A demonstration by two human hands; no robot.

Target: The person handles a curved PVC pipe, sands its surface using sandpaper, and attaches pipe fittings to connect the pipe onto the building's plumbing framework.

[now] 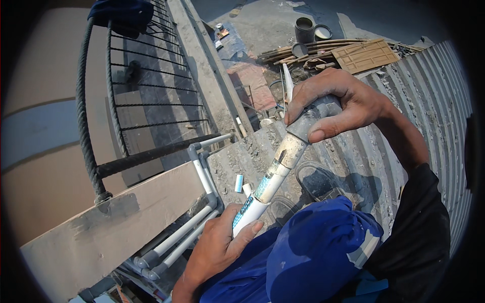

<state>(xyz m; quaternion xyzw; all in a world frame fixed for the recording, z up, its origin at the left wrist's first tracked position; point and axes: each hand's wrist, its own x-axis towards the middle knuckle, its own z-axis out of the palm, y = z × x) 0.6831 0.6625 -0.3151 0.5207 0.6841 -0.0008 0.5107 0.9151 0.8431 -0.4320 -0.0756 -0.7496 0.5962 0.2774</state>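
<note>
Between my two hands a white PVC pipe (273,179) slants up to the right, with blue printing along its lower half. My left hand (218,242) is wrapped round its lower part. At the upper end sits a grey pipe fitting (302,126), and the fingers and thumb of my right hand (343,101) grip it. The pipe enters the fitting; how deep is hidden. Below the fitting the pipe's surface is yellowed, with a dark smear.
Two short pipe offcuts (239,183) lie left of the pipe on the dusty surface. Joined grey pipes (207,177) run along a low wall (151,202). A rebar railing (151,101) stands at left, corrugated sheeting (424,101) at right. Buckets (304,31) and poles stand farther off, below.
</note>
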